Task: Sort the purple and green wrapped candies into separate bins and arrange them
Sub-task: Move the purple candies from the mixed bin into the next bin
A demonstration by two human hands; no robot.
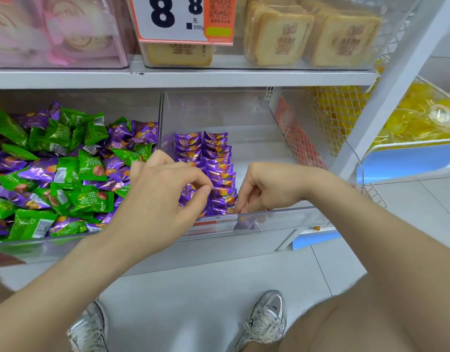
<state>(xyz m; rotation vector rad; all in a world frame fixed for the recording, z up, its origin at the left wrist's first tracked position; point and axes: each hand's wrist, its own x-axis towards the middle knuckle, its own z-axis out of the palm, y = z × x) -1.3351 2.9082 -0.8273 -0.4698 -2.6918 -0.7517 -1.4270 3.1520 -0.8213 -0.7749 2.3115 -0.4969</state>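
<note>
A clear left bin [41, 246] holds a loose mix of green candies [91, 168] and purple candies [38, 171]. The clear right bin [282, 221] holds only purple candies, stacked in two neat rows [216, 158] running front to back. My left hand [163, 196] reaches over the front of the left row, thumb and forefinger pinching a purple candy [187, 194]. My right hand [269, 186] is at the front of the right row, its curled fingertips on the frontmost purple candy [226, 201]. Those fingertips are partly hidden behind the bin's front wall.
The shelf above carries a pink bin [53, 34], a price sign [173, 19] and packs of toast-like biscuits [282, 34]. A wire mesh panel [328, 115] closes the right side, with yellow sweets [416, 118] beyond. The right half of the right bin holds no candies. My shoes [267, 321] stand on a tiled floor.
</note>
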